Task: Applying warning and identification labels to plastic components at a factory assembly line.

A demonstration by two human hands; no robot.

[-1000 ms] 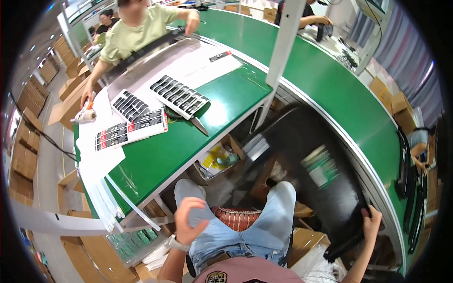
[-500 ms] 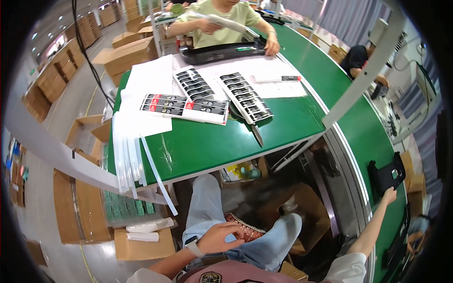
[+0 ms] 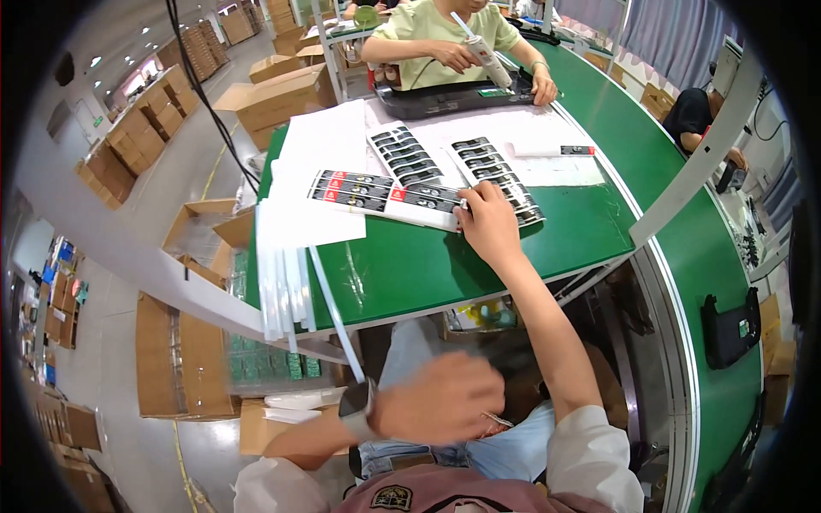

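My right hand (image 3: 492,224) is over the green table, its fingers curled down between a strip sheet of black-and-white labels (image 3: 496,178) and the right end of the black-and-red label strips (image 3: 385,195). What its fingertips hold is hidden under them. Smeared by motion, my left hand (image 3: 445,398) hangs above my lap, a watch (image 3: 357,410) on its wrist; its fingers cannot be made out. Another sheet of black labels (image 3: 405,154) lies farther back on the table.
Across the green table (image 3: 410,278), a person in light green holds a glue gun (image 3: 487,56) over a long black housing (image 3: 453,98). Clear plastic sticks (image 3: 282,274) overhang the near left edge. At right, a green conveyor (image 3: 684,274) carries a black part (image 3: 731,327).
My right hand has left the black part on the conveyor and come to the labels on the table. The pointed metal tool seen there is now hidden. My left hand has lifted slightly.
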